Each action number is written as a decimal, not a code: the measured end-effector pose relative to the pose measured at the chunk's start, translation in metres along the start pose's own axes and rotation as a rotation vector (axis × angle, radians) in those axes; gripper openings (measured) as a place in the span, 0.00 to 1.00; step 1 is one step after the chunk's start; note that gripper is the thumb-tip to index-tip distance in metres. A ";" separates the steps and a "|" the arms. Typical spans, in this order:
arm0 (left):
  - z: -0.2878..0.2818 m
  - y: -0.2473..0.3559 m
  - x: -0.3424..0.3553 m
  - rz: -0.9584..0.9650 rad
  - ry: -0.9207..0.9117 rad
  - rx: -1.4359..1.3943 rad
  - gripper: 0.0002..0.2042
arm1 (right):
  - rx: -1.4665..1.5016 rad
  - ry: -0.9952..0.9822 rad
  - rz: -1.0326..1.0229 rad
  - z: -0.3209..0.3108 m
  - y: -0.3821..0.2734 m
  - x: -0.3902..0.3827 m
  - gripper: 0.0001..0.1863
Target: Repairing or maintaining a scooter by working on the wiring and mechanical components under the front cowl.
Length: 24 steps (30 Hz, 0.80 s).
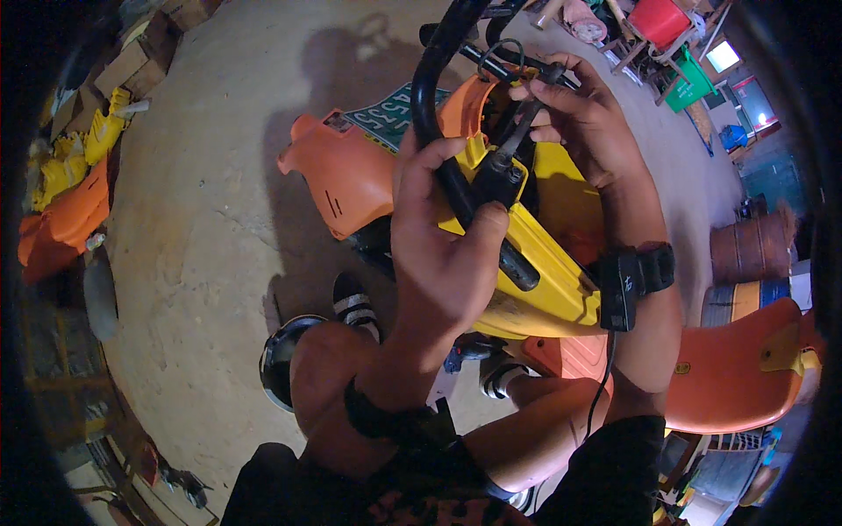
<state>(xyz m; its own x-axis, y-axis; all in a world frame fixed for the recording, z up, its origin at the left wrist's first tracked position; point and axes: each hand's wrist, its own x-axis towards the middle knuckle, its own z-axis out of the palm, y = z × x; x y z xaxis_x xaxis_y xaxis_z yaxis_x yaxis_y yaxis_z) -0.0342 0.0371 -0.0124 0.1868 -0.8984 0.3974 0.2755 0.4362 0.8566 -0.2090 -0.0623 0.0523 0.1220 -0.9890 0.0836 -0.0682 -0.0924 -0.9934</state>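
Observation:
My left hand [443, 245] wraps round the black curved tube of a handlebar [430, 79] and its black stem [491, 188], on a yellow and orange plastic vehicle body [548, 259]. Just right of it, my right hand [588, 131] has its fingers closed on a slim dark metal tool [517, 136], which runs down to the top of the stem. Dark cables loop above that hand. A loose-looking orange panel [338, 184] and a green plate [377, 118] are on the left of the body. A black device [618, 289] is strapped to my right wrist.
Yellow and orange parts [66, 228] and cardboard boxes [132, 57] line the left side. A red basin [658, 22], green bin [688, 83] and drums [745, 250] stand at the right. An orange seat [732, 368] is by my right arm; my legs are below the vehicle.

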 end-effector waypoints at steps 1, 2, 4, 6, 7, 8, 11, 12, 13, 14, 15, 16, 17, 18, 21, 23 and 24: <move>0.000 0.001 0.000 0.003 0.004 -0.003 0.25 | -0.019 -0.006 0.010 0.000 0.001 0.001 0.22; 0.000 0.001 0.000 0.006 0.006 -0.012 0.25 | -0.038 -0.012 0.020 -0.001 0.002 0.002 0.23; -0.001 -0.001 0.000 0.006 0.008 -0.020 0.25 | -0.101 -0.029 0.044 -0.003 0.003 0.001 0.22; -0.002 -0.002 -0.001 0.006 0.004 -0.015 0.25 | -0.186 -0.054 0.068 -0.006 0.001 -0.001 0.20; -0.002 -0.002 -0.001 0.007 0.002 -0.014 0.24 | -0.202 -0.064 0.058 -0.010 0.003 0.000 0.22; -0.002 -0.002 -0.001 0.009 -0.001 -0.014 0.24 | -0.217 -0.076 0.048 -0.015 0.007 0.003 0.23; -0.002 -0.002 0.000 0.001 -0.003 -0.053 0.24 | -0.252 -0.084 -0.008 -0.018 0.008 0.005 0.24; -0.002 -0.002 0.000 -0.004 -0.002 -0.070 0.24 | -0.261 -0.084 -0.030 -0.015 0.006 0.005 0.24; -0.002 -0.002 0.000 0.003 -0.001 -0.043 0.24 | -0.263 -0.063 -0.052 -0.011 0.005 0.004 0.24; -0.002 -0.002 0.000 0.010 0.000 -0.015 0.25 | -0.264 -0.043 -0.074 -0.007 0.004 0.003 0.24; -0.002 -0.002 0.000 0.018 0.000 0.012 0.25 | -0.267 -0.021 -0.096 -0.001 0.003 0.002 0.24; -0.001 -0.004 0.001 0.019 -0.009 -0.021 0.25 | -0.268 -0.002 -0.137 0.002 0.002 0.001 0.23; 0.001 -0.006 0.001 0.020 -0.017 -0.053 0.25 | -0.270 0.018 -0.178 0.006 0.002 0.001 0.22; 0.001 -0.008 0.001 0.019 -0.024 -0.081 0.25 | -0.267 0.035 -0.217 0.014 0.002 0.000 0.21; -0.002 -0.004 0.002 0.090 -0.012 0.005 0.25 | -0.295 -0.079 -0.139 0.032 -0.010 -0.008 0.32; 0.000 -0.005 0.004 0.084 -0.033 -0.063 0.24 | -0.276 -0.114 -0.138 0.037 -0.010 -0.009 0.33; 0.001 -0.005 0.005 0.082 -0.043 -0.093 0.24 | -0.263 -0.133 -0.138 0.040 -0.010 -0.009 0.33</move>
<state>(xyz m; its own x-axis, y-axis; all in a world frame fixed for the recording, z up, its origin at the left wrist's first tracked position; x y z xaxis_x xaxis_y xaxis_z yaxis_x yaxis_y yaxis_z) -0.0352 0.0309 -0.0144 0.1719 -0.8599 0.4806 0.3477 0.5094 0.7871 -0.1704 -0.0474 0.0579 0.2749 -0.9430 0.1877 -0.2937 -0.2683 -0.9175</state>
